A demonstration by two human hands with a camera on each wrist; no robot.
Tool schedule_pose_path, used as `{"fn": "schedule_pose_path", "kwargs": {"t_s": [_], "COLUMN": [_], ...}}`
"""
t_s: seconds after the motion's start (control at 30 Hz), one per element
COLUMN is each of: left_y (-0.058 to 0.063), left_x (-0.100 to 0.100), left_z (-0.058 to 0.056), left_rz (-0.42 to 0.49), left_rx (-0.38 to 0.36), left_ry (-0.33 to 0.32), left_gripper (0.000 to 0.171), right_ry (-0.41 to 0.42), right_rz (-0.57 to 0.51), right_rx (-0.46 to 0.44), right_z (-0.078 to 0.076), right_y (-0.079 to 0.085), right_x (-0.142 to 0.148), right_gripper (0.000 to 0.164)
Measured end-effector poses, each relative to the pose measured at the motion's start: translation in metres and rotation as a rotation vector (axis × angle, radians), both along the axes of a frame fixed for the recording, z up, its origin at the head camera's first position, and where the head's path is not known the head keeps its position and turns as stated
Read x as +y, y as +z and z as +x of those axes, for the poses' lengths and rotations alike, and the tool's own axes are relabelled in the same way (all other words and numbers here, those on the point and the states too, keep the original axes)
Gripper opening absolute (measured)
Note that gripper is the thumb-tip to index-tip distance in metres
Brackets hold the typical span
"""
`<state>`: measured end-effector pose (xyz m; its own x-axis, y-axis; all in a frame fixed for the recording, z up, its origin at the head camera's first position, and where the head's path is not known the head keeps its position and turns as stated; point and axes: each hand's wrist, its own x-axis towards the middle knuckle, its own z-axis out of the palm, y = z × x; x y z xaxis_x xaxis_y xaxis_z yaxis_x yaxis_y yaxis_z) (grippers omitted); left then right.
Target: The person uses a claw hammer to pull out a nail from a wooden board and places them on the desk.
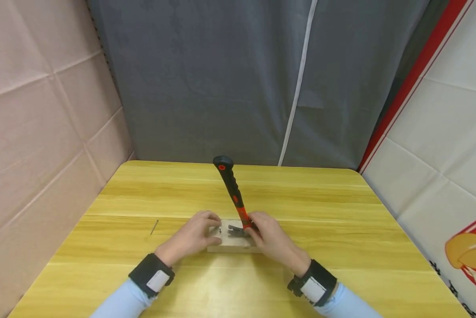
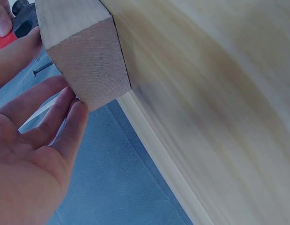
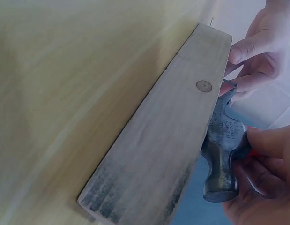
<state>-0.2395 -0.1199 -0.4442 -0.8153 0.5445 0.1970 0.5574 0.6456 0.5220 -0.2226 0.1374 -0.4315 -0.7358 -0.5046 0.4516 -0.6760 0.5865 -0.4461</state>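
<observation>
My left hand (image 1: pixel 193 234) holds the left end of a wooden block (image 1: pixel 234 249), thumb at the near edge and fingers at the far edge. Between them a nail (image 2: pixel 41 70) sticks out of the block's top. The claw hammer (image 1: pixel 233 187) stands handle up, leaning slightly left, its metal head (image 3: pixel 224 140) on the block with the claw toward the nail. Thumb and fingers of my right hand (image 1: pixel 272 238) grip it low, just above the head. Part of the hammer head is hidden by that hand in the head view.
Another nail (image 1: pixel 154 227) lies on the wood-grain table (image 1: pixel 321 207), left of the block. A grey curtain (image 1: pixel 206 88) hangs behind the table. Pale cloth (image 1: pixel 43 132) hangs at left, and a printed white sheet (image 1: pixel 440 141) at right.
</observation>
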Motion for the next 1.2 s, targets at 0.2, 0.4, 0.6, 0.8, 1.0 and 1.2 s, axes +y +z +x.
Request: {"fn": "schedule_pose_path", "kwargs": {"t_s": [0.2, 0.4, 0.6, 0.8, 1.0, 1.2], "left_y": [-0.0001, 0.0005, 0.0015, 0.0026, 0.0030, 0.0029], "left_x": [0.0004, 0.0011, 0.0008, 0.0014, 0.0020, 0.0019], "left_z": [-0.0002, -0.0007, -0.0002, -0.0003, -0.0003, 0.0000], "left_rz": [0.002, 0.002, 0.001, -0.001, -0.006, -0.005], "left_rx": [-0.003, -0.007, -0.013, -0.011, -0.011, -0.013], "left_ry": [-0.002, 0.002, -0.002, -0.003, 0.001, 0.003], "left_gripper": [0.044, 0.042, 0.042, 0.042, 0.043, 0.044], "right_ry": [0.013, 0.024, 0.015, -0.004, -0.019, -0.008], "right_rz": [-0.037, -0.065, -0.073, -0.072, -0.075, -0.103], "right_rx": [0.000, -0.040, -0.066, -0.057, -0.047, -0.073], "right_z": [-0.0005, -0.0010, -0.0007, 0.0013, 0.0013, 0.0005], "right_y": [-0.0032, -0.0036, -0.0039, -0.0014, -0.0009, -0.0016], "right_x": [0.0028, 0.0047, 0.0054, 0.0051, 0.0051, 0.0047], "right_gripper": [0.022, 0.019, 0.018, 0.023, 0.026, 0.027]}}
